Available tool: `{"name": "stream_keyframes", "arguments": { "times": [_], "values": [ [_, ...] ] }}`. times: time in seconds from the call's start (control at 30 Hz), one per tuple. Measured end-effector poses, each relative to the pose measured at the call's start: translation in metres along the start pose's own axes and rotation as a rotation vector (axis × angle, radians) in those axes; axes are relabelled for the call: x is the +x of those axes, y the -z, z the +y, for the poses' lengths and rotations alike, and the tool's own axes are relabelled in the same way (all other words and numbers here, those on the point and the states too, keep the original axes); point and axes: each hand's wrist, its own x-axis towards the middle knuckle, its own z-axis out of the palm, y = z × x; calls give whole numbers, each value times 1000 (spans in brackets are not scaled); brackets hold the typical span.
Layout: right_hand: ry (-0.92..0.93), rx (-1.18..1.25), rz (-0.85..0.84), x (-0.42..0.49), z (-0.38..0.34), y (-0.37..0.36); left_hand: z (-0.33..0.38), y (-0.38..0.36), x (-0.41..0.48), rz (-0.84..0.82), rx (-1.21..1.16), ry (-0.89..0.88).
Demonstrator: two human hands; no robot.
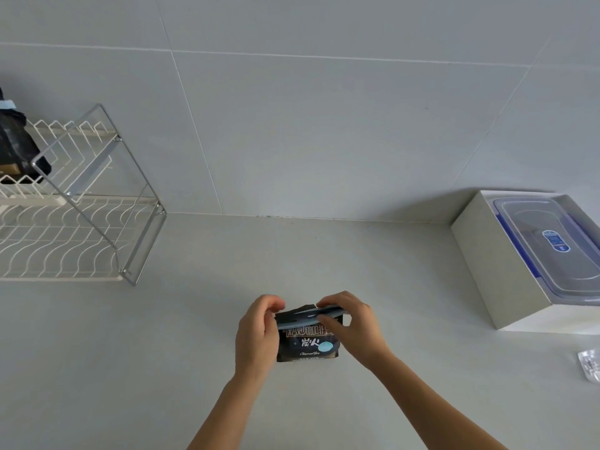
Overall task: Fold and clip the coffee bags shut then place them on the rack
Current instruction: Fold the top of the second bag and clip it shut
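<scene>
- One black coffee bag (307, 342) stands upright on the pale counter (162, 352), close in front of the person, label facing them.
- Across its folded top lies a long pale-blue clip (311, 316), its long axis running left to right along the fold; the clip looks only partly seated, with a dark corner of the bag top poking up behind it.
- Both hands flank the bag at either end of that clip, so neither has to reach; the fold sits directly between them.
- Left hand (258, 332) cups the bag's left edge, fingers curled over the top corner and pinching the clip's left end against the bag.
- Right hand (352, 323) comes over the top from the right, fingers closed lightly on the clip's right half, thumb in front pressing toward the label.
- My guess is the clip needs pressing shut along its length before the bag goes anywhere.
- Well off to the left stands the two-tier wire rack (81, 222), against the tiled wall; the left hand is the nearer one for the carry.
- On its upper tier another dark bag (18, 147) already rests, a blue clip on top.
- To the right sits a white box (480, 254) holding a clear lidded container (548, 248).
</scene>
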Motion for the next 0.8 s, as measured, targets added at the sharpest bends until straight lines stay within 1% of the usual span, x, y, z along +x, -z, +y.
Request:
{"name": "stream_keyframes", "arguments": {
  "times": [0.1,0.2,0.23,0.37,0.43,0.5,0.57,0.67,0.8],
  "values": [
    [-83,145,30,0,1,-3,20,3,8,-155,134,-154],
    [-108,260,26,0,3,0,33,1,15,-361,357,-271],
    [-113,283,15,0,4,1,35,-2,17,-401,425,-315],
    [-172,409,-39,-3,4,6,48,-16,27,-423,541,-418],
    [-224,473,-58,-3,1,10,54,-26,36,-505,614,-471],
    [-251,488,-65,-2,0,16,59,-35,41,-590,679,-544],
    [-265,487,-69,-3,2,21,59,-42,43,-635,706,-601],
    [-295,505,-52,-7,7,23,52,-48,39,-656,744,-656],
    [-310,473,-40,-7,13,13,45,-40,42,-624,758,-693]
  ]
}}
